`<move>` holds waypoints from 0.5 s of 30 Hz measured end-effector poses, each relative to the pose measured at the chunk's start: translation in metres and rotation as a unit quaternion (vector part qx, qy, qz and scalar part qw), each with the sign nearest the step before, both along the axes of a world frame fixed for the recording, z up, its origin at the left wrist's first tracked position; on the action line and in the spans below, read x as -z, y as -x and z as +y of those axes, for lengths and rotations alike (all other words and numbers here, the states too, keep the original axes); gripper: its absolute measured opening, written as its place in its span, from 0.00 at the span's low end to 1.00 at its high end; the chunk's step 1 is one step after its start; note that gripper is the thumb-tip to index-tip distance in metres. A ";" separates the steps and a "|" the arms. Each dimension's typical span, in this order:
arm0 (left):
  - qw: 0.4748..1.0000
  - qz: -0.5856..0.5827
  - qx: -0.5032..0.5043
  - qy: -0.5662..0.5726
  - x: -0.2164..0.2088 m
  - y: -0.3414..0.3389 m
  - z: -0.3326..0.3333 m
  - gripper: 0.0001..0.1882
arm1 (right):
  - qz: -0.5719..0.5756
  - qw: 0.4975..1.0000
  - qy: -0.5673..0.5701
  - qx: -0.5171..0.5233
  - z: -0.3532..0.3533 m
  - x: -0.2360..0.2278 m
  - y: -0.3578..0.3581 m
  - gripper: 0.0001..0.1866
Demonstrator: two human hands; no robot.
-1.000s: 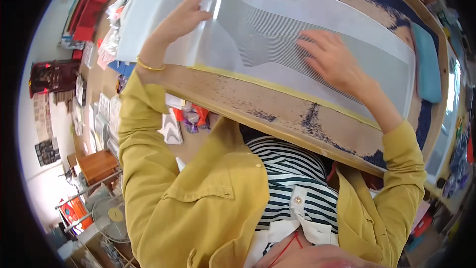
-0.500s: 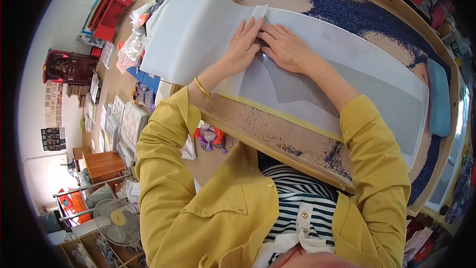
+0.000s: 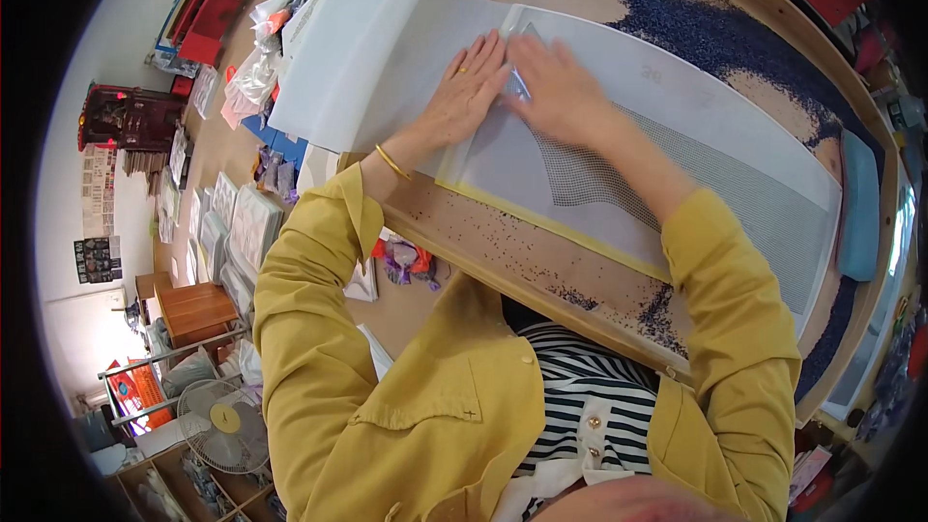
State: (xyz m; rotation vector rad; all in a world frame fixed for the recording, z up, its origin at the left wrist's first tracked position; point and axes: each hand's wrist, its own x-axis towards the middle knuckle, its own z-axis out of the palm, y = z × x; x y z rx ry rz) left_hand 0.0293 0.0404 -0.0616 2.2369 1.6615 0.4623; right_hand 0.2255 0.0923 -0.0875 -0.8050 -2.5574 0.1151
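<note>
My left hand [image 3: 468, 87] lies flat on a translucent white film [image 3: 401, 68], fingers stretched out, near the left end of a long white sheet [image 3: 619, 68]. A grey checked pattern [image 3: 590, 169] covers part of this sheet, and yellow tape [image 3: 551, 227] runs along its near edge. Beside the left fingertips, my right hand [image 3: 565, 92] rests over the sheet's left end, its fingers smeared by motion. Something small, shiny and bluish [image 3: 519, 85] shows under the right palm; its kind is unclear.
The sheet lies in a wooden tray [image 3: 464, 261] strewn with tiny dark blue grains [image 3: 696, 34]. A light blue cushion-like pad [image 3: 857, 203] sits at the tray's right end. To the left, a table [image 3: 208, 135] bears stacked white packs [image 3: 253, 222] and plastic bags [image 3: 253, 77].
My right hand has lifted or shifted slightly and now blurs. The left hand has slid a little left, off the film's fold. The whole view has shifted slightly.
</note>
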 end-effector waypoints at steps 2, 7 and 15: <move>0.999 -0.029 -0.007 0.019 -0.005 -0.005 0.002 0.34 | -0.004 0.997 0.044 -0.058 -0.043 -0.003 -0.003 0.36; 0.996 0.067 -0.022 -0.062 -0.020 -0.050 -0.004 0.34 | -0.008 0.994 0.076 -0.076 -0.114 -0.021 -0.035 0.37; 0.961 0.123 0.232 -0.082 -0.002 -0.096 -0.013 0.38 | -0.037 0.991 0.121 -0.046 -0.084 -0.008 -0.171 0.31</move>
